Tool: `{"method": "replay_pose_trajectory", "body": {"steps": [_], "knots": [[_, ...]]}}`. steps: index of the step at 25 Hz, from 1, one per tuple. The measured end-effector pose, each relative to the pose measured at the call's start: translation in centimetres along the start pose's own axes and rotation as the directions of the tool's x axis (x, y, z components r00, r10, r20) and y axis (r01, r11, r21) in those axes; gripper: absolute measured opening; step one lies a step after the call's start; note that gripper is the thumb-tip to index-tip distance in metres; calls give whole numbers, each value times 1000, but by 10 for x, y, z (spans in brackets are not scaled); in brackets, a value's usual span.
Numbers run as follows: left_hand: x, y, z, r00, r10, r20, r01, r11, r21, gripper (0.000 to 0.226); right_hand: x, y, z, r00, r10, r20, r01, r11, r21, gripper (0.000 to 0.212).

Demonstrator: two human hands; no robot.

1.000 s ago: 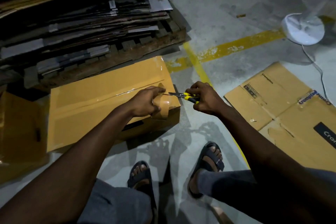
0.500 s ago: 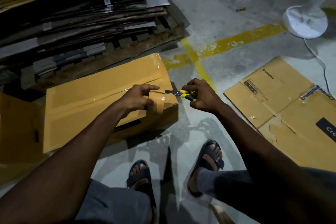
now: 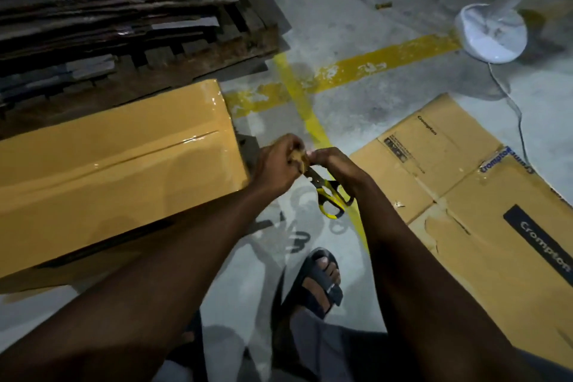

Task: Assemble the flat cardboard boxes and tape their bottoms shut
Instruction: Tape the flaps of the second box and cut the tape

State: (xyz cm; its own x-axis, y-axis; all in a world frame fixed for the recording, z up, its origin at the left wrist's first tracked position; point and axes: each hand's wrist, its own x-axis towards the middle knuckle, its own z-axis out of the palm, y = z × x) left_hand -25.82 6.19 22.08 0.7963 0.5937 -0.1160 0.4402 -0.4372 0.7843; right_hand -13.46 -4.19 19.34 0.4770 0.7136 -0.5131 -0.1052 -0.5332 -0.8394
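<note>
An assembled cardboard box (image 3: 117,170) lies on the floor at the left, its upward face glossy with clear tape along the centre seam. Just off its right end my left hand (image 3: 276,164) grips a brown tape roll (image 3: 299,160), mostly hidden by the fingers. My right hand (image 3: 333,164) meets it there, fingertips at the roll, with yellow-and-black scissors (image 3: 330,195) hanging from it, handles down.
A flattened Crompton cardboard box (image 3: 459,195) lies on the floor at the right. A wooden pallet stacked with flat cardboard (image 3: 124,25) stands behind the box. A white fan base (image 3: 493,34) with its cord sits far right. My sandalled feet (image 3: 319,282) are below the hands.
The scissors' blades left the tape at the box's end. Both hands drew right, away from the box, and came together over the floor; the scissors now hang handles down.
</note>
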Motion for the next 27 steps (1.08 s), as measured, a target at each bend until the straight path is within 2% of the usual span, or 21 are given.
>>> {"method": "replay_pose_trajectory", "body": {"steps": [3, 6, 9, 12, 16, 19, 21, 23, 24, 26, 27], "knots": [[32, -18, 46, 998, -10, 55, 12, 999, -49, 43, 24, 48, -13, 996, 50, -67, -42, 993, 108, 23], [59, -37, 86, 990, -5, 140, 3, 1000, 12, 41, 44, 95, -21, 983, 123, -133, -87, 965, 248, 17], [84, -55, 117, 955, -23, 296, -27, 986, 165, 35, 65, 136, -30, 947, 255, -193, -192, 936, 296, 19], [98, -62, 138, 912, 63, 406, -117, 987, 110, 47, 81, 160, -38, 892, 303, -336, -205, 933, 296, 31], [107, -75, 159, 902, 56, 427, -125, 983, 136, 64, 101, 177, -38, 847, 315, -429, -186, 930, 316, 24], [107, -87, 163, 879, -53, 474, -45, 980, 193, 74, 105, 189, -36, 847, 308, -434, -207, 942, 265, 40], [105, -95, 166, 873, -112, 475, 28, 983, 179, 68, 105, 194, -38, 840, 310, -445, -204, 941, 271, 39], [102, -97, 168, 898, -91, 431, 28, 988, 149, 55, 104, 194, -38, 821, 322, -472, -188, 933, 308, 28], [99, -96, 168, 913, -64, 403, 9, 991, 136, 56, 104, 193, -37, 808, 333, -486, -186, 927, 326, 28], [94, -95, 166, 922, -42, 385, -13, 990, 140, 57, 104, 189, -34, 758, 372, -535, -215, 918, 333, 33], [93, -96, 165, 922, -44, 385, -11, 990, 139, 54, 103, 186, -33, 708, 388, -589, -249, 919, 306, 33]]}}
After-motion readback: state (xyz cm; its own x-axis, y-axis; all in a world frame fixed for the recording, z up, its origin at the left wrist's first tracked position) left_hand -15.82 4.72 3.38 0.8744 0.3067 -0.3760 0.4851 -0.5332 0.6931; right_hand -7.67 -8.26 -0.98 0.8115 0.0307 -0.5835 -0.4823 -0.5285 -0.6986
